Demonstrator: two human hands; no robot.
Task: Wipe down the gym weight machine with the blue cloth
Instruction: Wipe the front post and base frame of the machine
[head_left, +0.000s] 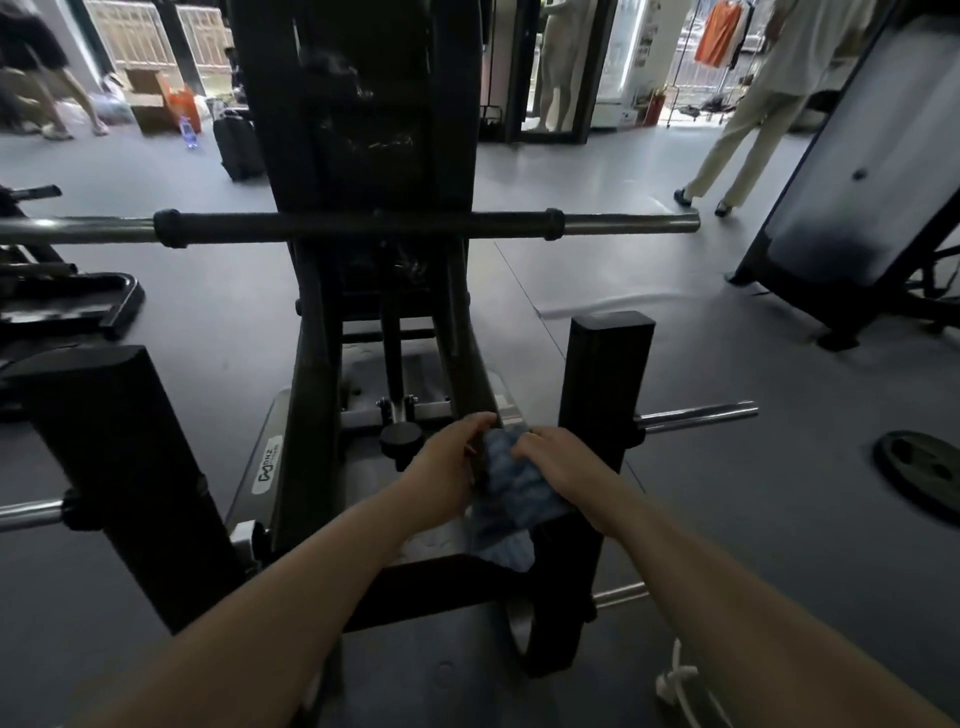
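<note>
The black weight machine (358, 156) rises in front of me, with a horizontal bar (363, 227) across it and two black posts low at either side. Low in the middle, the blue cloth (511, 493) is bunched against the machine's slanted right frame rail. My left hand (447, 462) grips the cloth's left edge with curled fingers. My right hand (558, 460) grips the cloth from the right, knuckles up. The cloth's lower end hangs down over the frame.
A black weight plate (919, 475) lies on the grey floor at right. Another machine with a grey pad (852, 156) stands at far right. A person in light trousers (748, 130) walks behind it. A suitcase (236, 140) and boxes sit at back left.
</note>
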